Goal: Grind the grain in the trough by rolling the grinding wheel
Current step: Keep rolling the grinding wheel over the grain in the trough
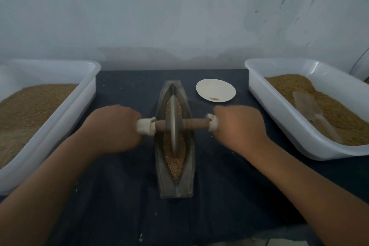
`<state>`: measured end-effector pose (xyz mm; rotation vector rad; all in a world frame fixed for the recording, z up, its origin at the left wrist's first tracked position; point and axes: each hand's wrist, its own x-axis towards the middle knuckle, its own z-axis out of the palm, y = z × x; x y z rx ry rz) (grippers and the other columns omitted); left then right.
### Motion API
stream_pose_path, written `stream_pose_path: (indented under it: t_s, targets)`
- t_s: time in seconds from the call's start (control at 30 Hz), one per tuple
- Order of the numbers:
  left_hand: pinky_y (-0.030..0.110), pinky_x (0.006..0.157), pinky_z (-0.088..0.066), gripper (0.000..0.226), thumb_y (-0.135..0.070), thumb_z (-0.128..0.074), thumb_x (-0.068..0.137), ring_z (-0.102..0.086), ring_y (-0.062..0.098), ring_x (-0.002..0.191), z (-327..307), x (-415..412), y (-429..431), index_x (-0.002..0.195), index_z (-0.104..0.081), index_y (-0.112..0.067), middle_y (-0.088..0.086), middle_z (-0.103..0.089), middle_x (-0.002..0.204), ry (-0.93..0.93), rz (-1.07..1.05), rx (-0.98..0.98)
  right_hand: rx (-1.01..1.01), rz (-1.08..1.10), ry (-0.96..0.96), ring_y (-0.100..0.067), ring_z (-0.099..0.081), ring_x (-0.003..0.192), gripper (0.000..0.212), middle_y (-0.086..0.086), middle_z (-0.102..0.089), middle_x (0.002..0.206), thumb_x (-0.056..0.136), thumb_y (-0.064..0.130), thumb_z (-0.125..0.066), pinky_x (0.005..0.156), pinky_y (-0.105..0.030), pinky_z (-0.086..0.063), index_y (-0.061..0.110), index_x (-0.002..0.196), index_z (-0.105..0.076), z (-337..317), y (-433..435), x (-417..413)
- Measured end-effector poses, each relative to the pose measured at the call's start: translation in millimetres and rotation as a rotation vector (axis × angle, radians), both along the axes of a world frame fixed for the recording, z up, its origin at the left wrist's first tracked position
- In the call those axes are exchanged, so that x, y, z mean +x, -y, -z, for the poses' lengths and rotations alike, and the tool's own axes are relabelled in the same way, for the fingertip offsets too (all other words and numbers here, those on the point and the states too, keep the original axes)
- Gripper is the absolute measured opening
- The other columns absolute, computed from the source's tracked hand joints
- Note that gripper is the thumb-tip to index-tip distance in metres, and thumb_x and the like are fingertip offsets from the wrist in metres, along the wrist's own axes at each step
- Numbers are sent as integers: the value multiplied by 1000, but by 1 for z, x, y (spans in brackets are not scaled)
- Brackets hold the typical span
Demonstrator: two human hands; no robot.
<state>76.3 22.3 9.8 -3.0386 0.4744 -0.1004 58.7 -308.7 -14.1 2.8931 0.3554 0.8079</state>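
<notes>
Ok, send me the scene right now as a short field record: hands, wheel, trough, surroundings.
left hand: grips white-wrapped left end of the wooden axle
right hand: grips white-wrapped right end
trough: long grey boat-shaped trough holding brown grain
wheel: grey metal grinding disc, upright in trough, near mid-length
left tub: white plastic, tan granular heap inside
right tub: white plastic, tan heap and a pale scoop inside
plate: small round white plate beyond right hand
surface: dark blue cloth

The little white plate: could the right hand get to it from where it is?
Probably yes. The plate lies on the cloth just beyond the right hand, with nothing between them. But that hand grips the handle of the grinding wheel, so it must let go first.
</notes>
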Motion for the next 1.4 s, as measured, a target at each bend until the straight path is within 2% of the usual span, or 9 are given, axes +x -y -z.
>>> stream_pose_path:
  t_s: [0.17,0.37,0.43,0.83,0.9,1.03,1.2,1.3,1.4]
  targets:
    - [25,51,-37,26,-60,-56,76,-54,4,59,2,-1,3,70,-57,-34,-12,-58,65,88,-3,36,29,-11,-28,-18,-47,46,35,9,-46,55,83,46,-73,42,-28,-36,28,68,-47,1,3,-14]
    - [35,70,-58,24,-55,-56,71,-61,13,69,-2,38,12,71,-63,-32,-12,-63,72,21,-114,-89,13,84,24,-14,-32,43,43,7,-35,52,102,53,-46,47,-25,-18,26,68,-45,-5,-13,52]
    - [35,69,-55,23,-55,-57,72,-62,16,72,-3,45,16,75,-64,-33,-11,-64,76,50,-134,-77,45,75,35,-10,-27,45,45,6,-35,52,101,51,-47,47,-24,-18,24,65,-44,-10,-15,64]
    - [23,50,-33,25,-60,-64,79,-53,0,59,-1,-5,5,72,-57,-37,-16,-59,64,68,-25,36,26,-3,-73,-18,-50,50,36,8,-47,57,94,53,-57,47,-34,-44,28,71,-47,-7,0,-18]
    - [24,50,-35,25,-59,-62,79,-53,0,59,-2,-4,7,71,-57,-36,-15,-59,64,82,-33,30,26,10,-68,-18,-50,50,33,8,-46,57,90,48,-65,45,-33,-42,28,70,-48,-5,-1,-12]
    - [31,61,-50,24,-54,-59,78,-58,9,64,-4,14,13,69,-60,-32,-12,-61,68,34,-86,-38,23,66,-5,-18,-37,46,35,10,-30,54,92,48,-64,46,-25,-16,27,71,-48,-5,-7,23]
    - [32,63,-49,27,-59,-56,78,-56,12,66,-10,35,18,71,-59,-33,-13,-58,70,95,-85,6,87,118,-92,-20,-44,52,42,7,-42,58,104,57,-41,48,-28,-20,26,77,-51,2,-11,47]
    - [28,56,-40,26,-59,-56,78,-50,7,61,-7,31,17,71,-55,-34,-14,-55,67,160,-57,64,90,103,-122,-17,-47,54,35,9,-43,59,98,55,-51,47,-29,-21,29,75,-47,6,-4,23]
    - [27,54,-39,28,-60,-58,78,-51,6,58,-1,16,14,68,-52,-34,-15,-54,63,205,-29,71,74,66,-105,-17,-50,52,32,9,-45,60,95,55,-55,46,-30,-36,30,76,-49,8,-1,-8]
